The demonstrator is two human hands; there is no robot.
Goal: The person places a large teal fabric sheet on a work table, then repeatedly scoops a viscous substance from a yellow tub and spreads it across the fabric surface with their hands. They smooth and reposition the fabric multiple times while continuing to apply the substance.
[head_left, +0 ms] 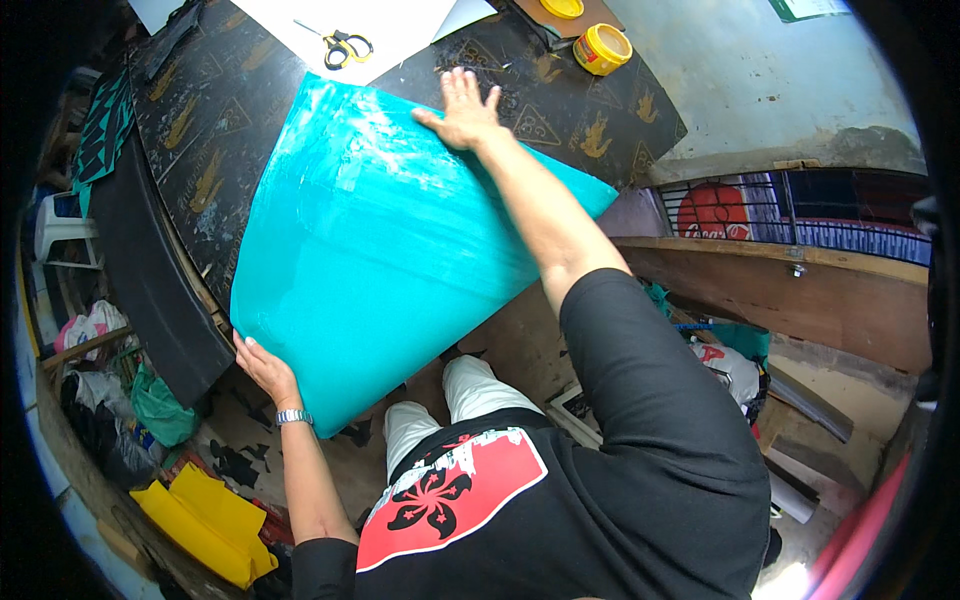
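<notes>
A teal sheet [390, 250] is spread mid-frame on the dark worktop [230, 100]; its lower-left edge is gripped by the left hand [265, 370], its top pressed by the open right hand [462, 110] (fingers splayed).

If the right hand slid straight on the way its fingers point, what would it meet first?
Likely the white sheet: the right hand lies flat on the teal sheet, fingers pointing up over bare dark tabletop.
</notes>
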